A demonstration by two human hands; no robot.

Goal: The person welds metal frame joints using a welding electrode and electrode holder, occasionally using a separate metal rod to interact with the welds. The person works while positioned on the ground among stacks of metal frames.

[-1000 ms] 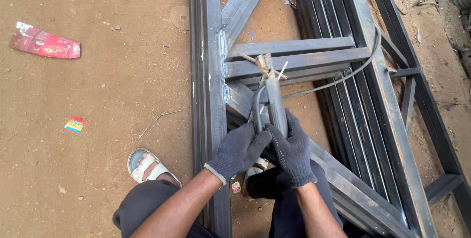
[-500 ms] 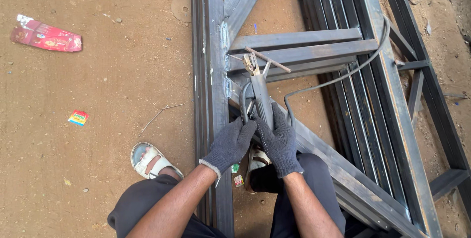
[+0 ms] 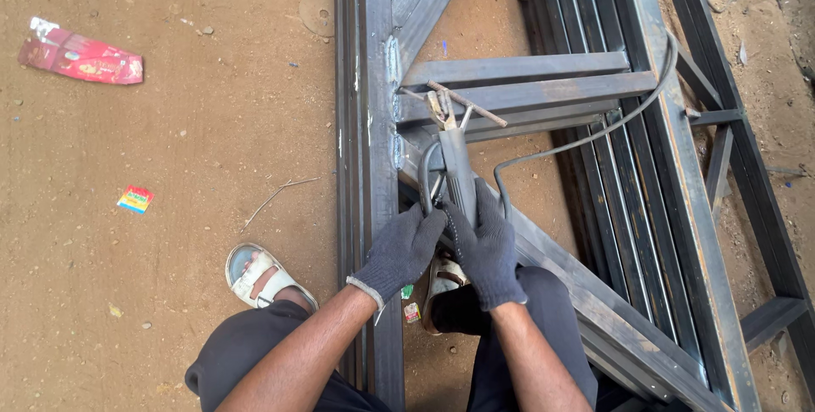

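Red wrapper (image 3: 81,59) lies on the dirt at far left. Gloved left hand (image 3: 401,251) and right hand (image 3: 486,246) both wrap closed around the holder (image 3: 457,170), which points at the steel frame (image 3: 373,140). It looks rigid and fairly light, best gripped low on its handle; its cable (image 3: 594,134) trails right.

Steel frame (image 3: 373,166) is bare dark metal, matt with dull grey sheen, and rough, lumpy weld beads at the joints. Both hands, left hand (image 3: 401,251) and right hand (image 3: 486,246), are in knitted dark grey cloth gloves, kinda fuzzy. The electrode holder (image 3: 457,176) looks like worn grey metal, with a smooth rubbery cable (image 3: 586,136). Ground is dusty, gritty brown dirt. Far left, a glossy red plastic wrapper (image 3: 81,57).
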